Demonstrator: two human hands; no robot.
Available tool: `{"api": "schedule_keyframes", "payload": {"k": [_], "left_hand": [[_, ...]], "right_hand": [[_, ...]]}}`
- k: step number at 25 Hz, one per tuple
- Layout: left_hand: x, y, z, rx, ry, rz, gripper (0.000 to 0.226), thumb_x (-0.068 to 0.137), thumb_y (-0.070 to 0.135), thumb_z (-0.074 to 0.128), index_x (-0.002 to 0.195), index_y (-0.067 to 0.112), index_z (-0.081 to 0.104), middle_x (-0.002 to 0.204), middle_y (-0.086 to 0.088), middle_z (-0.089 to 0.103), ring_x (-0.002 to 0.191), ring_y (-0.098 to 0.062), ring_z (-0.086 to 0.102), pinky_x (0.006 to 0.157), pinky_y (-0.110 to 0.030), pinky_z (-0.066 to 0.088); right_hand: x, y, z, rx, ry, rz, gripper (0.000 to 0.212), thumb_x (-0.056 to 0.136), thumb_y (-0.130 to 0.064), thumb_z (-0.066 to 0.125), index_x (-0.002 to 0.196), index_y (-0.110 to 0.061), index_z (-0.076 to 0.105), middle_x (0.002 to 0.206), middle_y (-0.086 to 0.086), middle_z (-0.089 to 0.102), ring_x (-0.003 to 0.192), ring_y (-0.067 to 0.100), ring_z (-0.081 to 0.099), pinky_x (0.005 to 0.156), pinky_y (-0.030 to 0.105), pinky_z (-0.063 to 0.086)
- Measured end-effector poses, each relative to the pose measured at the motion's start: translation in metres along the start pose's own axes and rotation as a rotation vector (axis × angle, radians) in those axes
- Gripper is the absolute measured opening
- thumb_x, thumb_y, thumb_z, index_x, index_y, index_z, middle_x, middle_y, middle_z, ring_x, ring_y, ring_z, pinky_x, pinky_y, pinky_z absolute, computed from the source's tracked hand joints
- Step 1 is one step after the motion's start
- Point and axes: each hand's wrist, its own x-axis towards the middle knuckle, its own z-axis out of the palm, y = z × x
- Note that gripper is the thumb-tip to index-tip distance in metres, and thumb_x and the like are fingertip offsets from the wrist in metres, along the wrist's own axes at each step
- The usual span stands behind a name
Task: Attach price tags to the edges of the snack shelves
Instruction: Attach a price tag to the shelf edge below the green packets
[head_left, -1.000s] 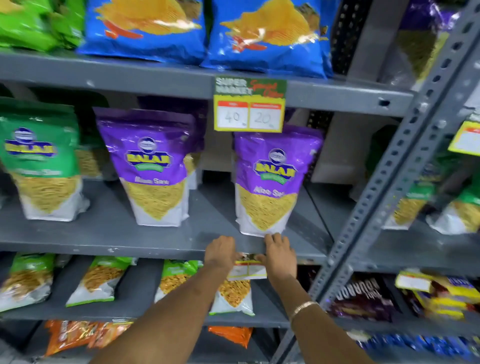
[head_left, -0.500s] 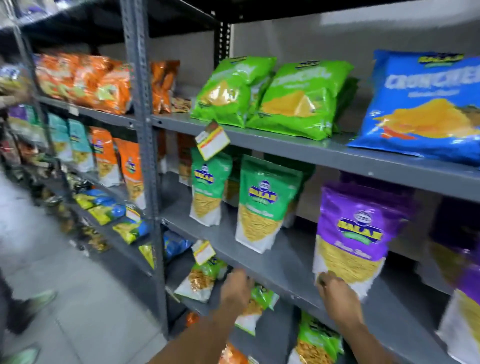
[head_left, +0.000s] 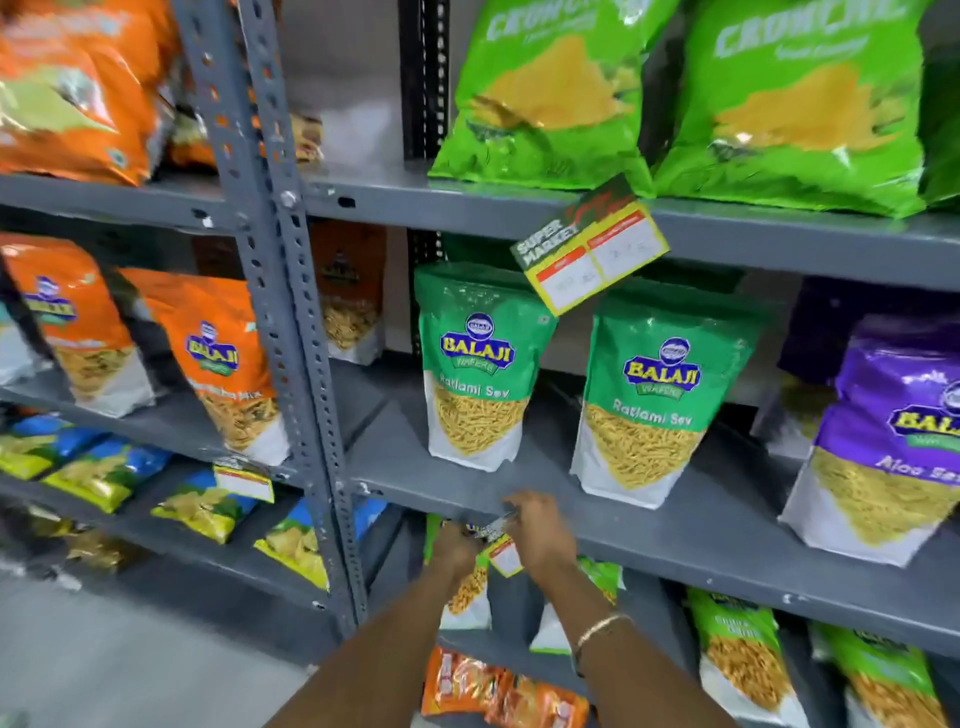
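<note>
Step in hand, as judged: fixing a price tag (head_left: 503, 552) to the front lip of the mid shelf (head_left: 675, 551), below the green Ratlami Sev pouches (head_left: 475, 364). Both hands meet at approx. 6 o'clock of the view. Right hand (head_left: 540, 535) lies on the shelf lip w/ fingers curled over the tag's top edge, pinching it against the metal; left hand (head_left: 457, 548), at 9 o'clock of the tag, is closed on the tag's other end, though blur hides the exact finger contact. Tag hangs just under the lip, touching it, tilted. Next move prob. calls for squaring the tag level and pressing its top flat along the lip so it grips; the fixing means (clip or adhesive) cannot be told. Materials: shelf is grey painted sheet steel, flat, w/ a folded front edge; upright (head_left: 291, 312) is perforated angle iron, bolted. Pouches are glossy plastic film, stand-up, clear lower window showing thin yellow strands. An attached tag (head_left: 589, 249) at 12 o'clock is stiff yellow card w/ white panels, hanging askew.
</note>
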Motion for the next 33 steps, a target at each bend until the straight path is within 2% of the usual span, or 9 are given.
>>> {"api": "schedule_keyframes", "payload": {"k": [2,5,7,10,17,19,23,28,33], "left_hand": [[0.01,-0.006,-0.002,0.081,-0.024,0.063,0.031,0.089,0.006,0.054,0.064,0.024,0.051,0.075,-0.001,0.051,0.088,-0.018,0.047,0.072,-0.023,0.041],[0.02,-0.017,-0.007,0.176,0.008,0.173,0.029,0.078,0.025,0.043,0.05,0.017,0.042,0.069,-0.013,0.062,0.08,-0.028,0.064,0.065,-0.038,0.041],[0.018,-0.01,-0.013,0.267,0.01,0.235,0.027,0.083,0.02,0.048,0.057,0.012,0.053,0.08,-0.019,0.069,0.083,-0.034,0.066,0.066,-0.04,0.047],[0.006,0.013,-0.02,0.357,0.031,0.297,0.019,0.082,0.006,0.052,0.073,0.011,0.068,0.091,-0.015,0.072,0.09,-0.035,0.066,0.07,-0.037,0.051],[0.012,0.018,-0.017,0.495,0.065,0.29,0.025,0.079,-0.002,0.05,0.064,0.017,0.054,0.076,-0.01,0.059,0.071,-0.031,0.054,0.06,-0.031,0.037],[0.014,0.017,-0.015,0.474,0.092,0.302,0.018,0.082,0.001,0.049,0.072,0.01,0.062,0.083,-0.013,0.067,0.077,-0.033,0.061,0.06,-0.036,0.044],[0.02,0.015,-0.014,0.476,0.092,0.32,0.014,0.087,0.008,0.051,0.084,0.005,0.064,0.095,-0.016,0.071,0.089,-0.036,0.065,0.072,-0.041,0.053],[0.012,0.022,-0.006,0.498,0.132,0.305,0.02,0.087,0.02,0.061,0.091,0.0,0.062,0.1,-0.019,0.068,0.096,-0.037,0.063,0.075,-0.04,0.051],[0.016,0.022,-0.006,0.44,0.131,0.308,0.022,0.086,0.021,0.064,0.075,0.007,0.052,0.088,-0.017,0.064,0.09,-0.038,0.062,0.065,-0.039,0.045]], "right_hand": [[0.001,-0.011,0.001,-0.053,0.035,0.019,0.023,0.088,-0.004,0.046,0.106,-0.005,0.06,0.116,0.017,0.059,0.115,0.032,0.051,0.09,0.039,0.045],[-0.006,-0.014,-0.001,-0.025,0.058,0.08,0.018,0.085,-0.001,0.047,0.09,-0.005,0.063,0.106,0.019,0.062,0.104,0.033,0.057,0.079,0.036,0.046],[-0.014,-0.007,-0.002,0.039,0.122,0.162,0.017,0.08,0.0,0.05,0.075,-0.01,0.064,0.101,0.017,0.061,0.095,0.034,0.06,0.069,0.033,0.042],[-0.026,0.0,-0.002,0.033,0.165,0.218,0.016,0.08,-0.001,0.051,0.08,-0.005,0.066,0.104,0.016,0.058,0.095,0.033,0.059,0.073,0.035,0.046],[-0.018,0.002,0.001,0.003,0.214,0.203,0.013,0.083,-0.001,0.051,0.083,-0.002,0.064,0.087,0.008,0.047,0.104,0.03,0.051,0.076,0.04,0.047],[-0.017,0.003,0.002,-0.003,0.225,0.208,0.014,0.084,0.0,0.048,0.086,0.0,0.063,0.084,0.008,0.042,0.103,0.033,0.052,0.076,0.041,0.048],[-0.012,0.005,0.005,-0.011,0.242,0.192,0.016,0.084,0.002,0.045,0.087,0.003,0.061,0.1,0.02,0.057,0.104,0.034,0.052,0.076,0.044,0.049],[-0.006,0.005,0.019,-0.041,0.265,0.174,0.019,0.081,-0.016,0.065,0.092,-0.002,0.058,0.105,0.016,0.056,0.108,0.031,0.045,0.086,0.041,0.046],[-0.003,0.007,0.024,-0.019,0.329,0.163,0.023,0.08,-0.016,0.068,0.093,-0.002,0.055,0.104,0.016,0.055,0.104,0.032,0.045,0.087,0.041,0.045]]}}
